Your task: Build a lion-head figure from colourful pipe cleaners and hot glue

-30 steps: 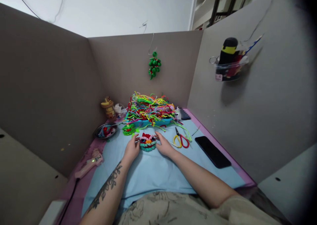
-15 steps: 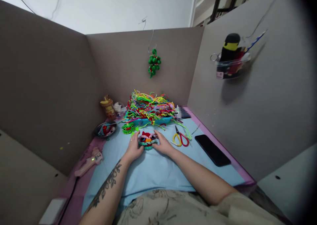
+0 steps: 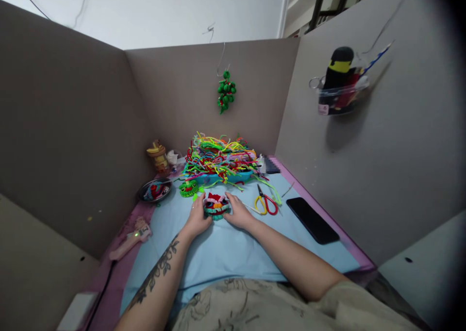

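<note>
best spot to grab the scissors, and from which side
Probably the red and yellow loops of the scissors, coming from the near side with the right hand, the closer one, now on the fuzzy toy. They lie with the loops toward the person and the dark tip pointing away, keeping the grip clear of the blades.

Both forearms (image 3: 163, 265) stretch forward, left fingers (image 3: 199, 204) and right fingers (image 3: 232, 201) curved toward each other.

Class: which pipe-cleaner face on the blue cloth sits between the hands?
The pink, red and teal face, between the left hand and right hand; the green face lies farther back, near the blue tray.
</note>
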The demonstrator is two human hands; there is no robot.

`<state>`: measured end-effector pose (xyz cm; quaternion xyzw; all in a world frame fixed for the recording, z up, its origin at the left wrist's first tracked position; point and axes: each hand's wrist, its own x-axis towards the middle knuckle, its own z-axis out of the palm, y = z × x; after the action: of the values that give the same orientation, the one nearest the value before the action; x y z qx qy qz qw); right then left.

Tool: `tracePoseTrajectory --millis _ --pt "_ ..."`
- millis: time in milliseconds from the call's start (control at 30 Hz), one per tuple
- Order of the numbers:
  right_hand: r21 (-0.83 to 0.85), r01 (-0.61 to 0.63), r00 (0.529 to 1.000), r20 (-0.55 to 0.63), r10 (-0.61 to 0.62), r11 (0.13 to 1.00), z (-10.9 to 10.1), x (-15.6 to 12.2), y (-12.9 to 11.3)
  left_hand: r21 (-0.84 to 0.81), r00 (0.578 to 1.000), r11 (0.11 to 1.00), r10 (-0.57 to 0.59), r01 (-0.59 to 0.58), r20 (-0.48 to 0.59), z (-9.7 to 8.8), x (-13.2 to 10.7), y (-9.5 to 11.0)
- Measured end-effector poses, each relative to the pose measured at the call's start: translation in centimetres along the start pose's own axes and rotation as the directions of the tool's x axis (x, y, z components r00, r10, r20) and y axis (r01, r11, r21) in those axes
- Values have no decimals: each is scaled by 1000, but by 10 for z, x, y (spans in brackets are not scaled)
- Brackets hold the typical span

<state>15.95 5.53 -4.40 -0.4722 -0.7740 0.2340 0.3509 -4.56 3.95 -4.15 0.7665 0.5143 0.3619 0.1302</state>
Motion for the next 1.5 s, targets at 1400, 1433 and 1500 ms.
tracePoseTrajectory --millis 1400,1433,1500 --pt "592 -7 843 -429 323 806 -105 13 -11 36 956 991 -117 131 -268 -8 4 -7" --pt "552 -16 855 -425 298 834 -110 15 -12 37 957 991 -116 130 -267 -8 3 -6" --pt "447 -29 908 -362 211 894 -109 19 -15 38 957 991 -117 132 -264 -8 3 -4"
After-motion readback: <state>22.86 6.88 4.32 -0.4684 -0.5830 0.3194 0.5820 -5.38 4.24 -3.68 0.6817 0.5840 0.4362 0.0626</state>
